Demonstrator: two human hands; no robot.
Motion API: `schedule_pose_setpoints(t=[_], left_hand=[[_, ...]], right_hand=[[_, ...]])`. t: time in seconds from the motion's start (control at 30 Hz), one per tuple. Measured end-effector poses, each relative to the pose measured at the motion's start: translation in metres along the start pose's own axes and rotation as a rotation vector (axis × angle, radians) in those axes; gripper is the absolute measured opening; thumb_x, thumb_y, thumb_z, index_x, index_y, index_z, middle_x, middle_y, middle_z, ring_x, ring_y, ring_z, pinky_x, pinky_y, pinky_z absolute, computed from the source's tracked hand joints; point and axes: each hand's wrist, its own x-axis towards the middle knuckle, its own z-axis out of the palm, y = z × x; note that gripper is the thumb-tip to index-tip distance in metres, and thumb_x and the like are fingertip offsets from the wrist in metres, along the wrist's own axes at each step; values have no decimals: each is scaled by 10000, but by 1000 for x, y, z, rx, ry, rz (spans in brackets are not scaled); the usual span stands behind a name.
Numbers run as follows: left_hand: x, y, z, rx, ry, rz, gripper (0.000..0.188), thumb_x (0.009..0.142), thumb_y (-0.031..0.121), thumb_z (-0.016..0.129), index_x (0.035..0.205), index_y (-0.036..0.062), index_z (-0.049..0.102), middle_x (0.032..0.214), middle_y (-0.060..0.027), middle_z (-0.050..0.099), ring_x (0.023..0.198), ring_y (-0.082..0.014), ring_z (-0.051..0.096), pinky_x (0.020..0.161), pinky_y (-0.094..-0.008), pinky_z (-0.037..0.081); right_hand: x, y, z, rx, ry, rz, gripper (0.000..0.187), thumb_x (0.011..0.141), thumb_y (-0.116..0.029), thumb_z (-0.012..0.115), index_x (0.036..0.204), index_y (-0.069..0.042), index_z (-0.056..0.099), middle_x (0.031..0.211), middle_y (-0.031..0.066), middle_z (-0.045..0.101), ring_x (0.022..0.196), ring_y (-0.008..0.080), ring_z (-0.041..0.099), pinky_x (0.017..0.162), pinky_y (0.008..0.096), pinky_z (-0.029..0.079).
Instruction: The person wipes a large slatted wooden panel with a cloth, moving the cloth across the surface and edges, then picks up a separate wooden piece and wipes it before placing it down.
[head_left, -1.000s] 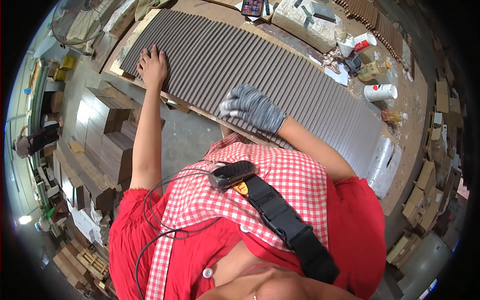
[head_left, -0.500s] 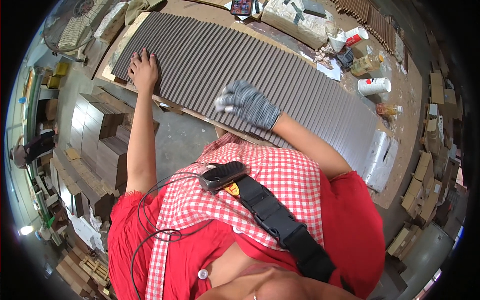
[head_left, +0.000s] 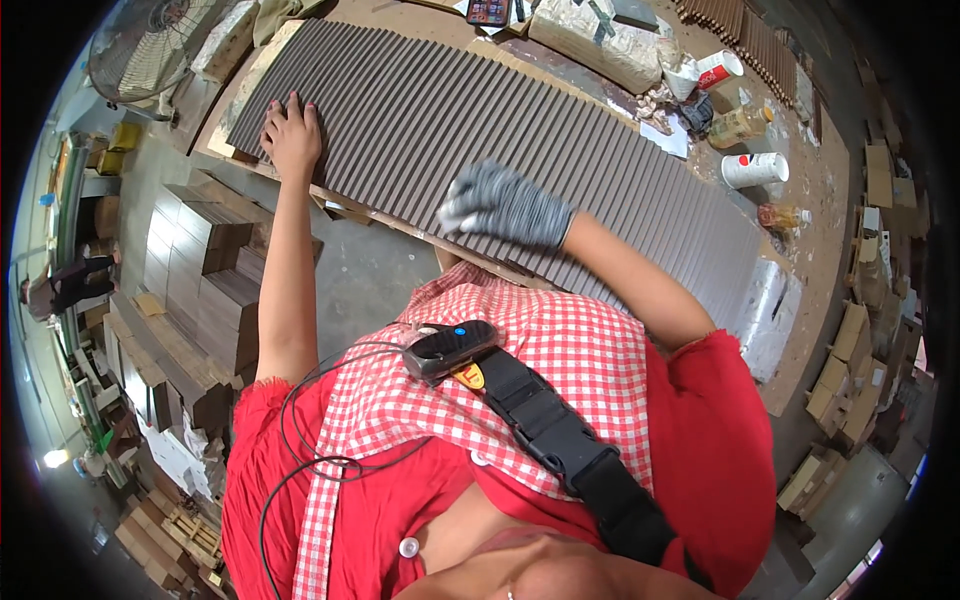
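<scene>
A long row of narrow grey-brown strips [head_left: 420,110] lies side by side across the workbench, forming a ribbed surface. My left hand [head_left: 292,140] is bare and rests on the strips near their left end, fingers stretched out and slightly spread. My right hand [head_left: 510,205] wears a grey knitted glove with pale fingertips. It is over the near edge of the strips, around the middle of the row, with its fingers curled together. Motion blurs the glove a little, and whatever its fingers may hold is hidden.
On the bench's far side are a phone [head_left: 488,10], a wrapped white block [head_left: 595,45], white cups [head_left: 755,170], and bottles [head_left: 740,127]. A fan [head_left: 150,45] stands at far left. Stacked brown panels [head_left: 190,240] fill the floor at left, where another person [head_left: 65,287] is.
My gloved right hand has shifted slightly to the right over the strips, its fingers still curled. My left hand keeps its place on them. The whole view has moved a little.
</scene>
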Motion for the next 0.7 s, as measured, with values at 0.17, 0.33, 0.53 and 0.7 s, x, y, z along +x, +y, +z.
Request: schedule_pose_setpoints(t=[0.17,0.33,0.53,0.7], left_hand=[[1,-1,0,1,-8,-2,545,1011,486,382,1465,193,455,1514,-174,399,1402,-343,349,1132,-521,227],[2,0,0,-9,-31,-23,546,1014,484,377,1475,198,441,1521,-177,388,1417,-343,330,1139,-524,217],[4,-1,1,14,-49,-19,549,1015,482,374,1483,199,429,1525,-181,380,1417,-349,326,1146,-531,207],[5,-2,3,-10,-37,-11,548,1017,474,371,1482,189,430,1525,-187,377,1411,-355,333,1144,-531,209]], right_hand=[[5,-11,3,93,38,15,211,836,-115,735,1045,-86,752,975,75,672,963,240,602,898,369,496],[4,-14,6,107,67,42,263,833,-170,737,1088,-104,745,1041,76,667,1005,259,586,936,385,473],[3,-5,18,149,112,20,255,785,-130,779,1035,-92,756,970,67,670,929,237,587,867,370,503],[5,9,-12,-262,238,203,276,775,-153,786,1044,-97,755,910,33,641,928,217,541,892,365,476]])
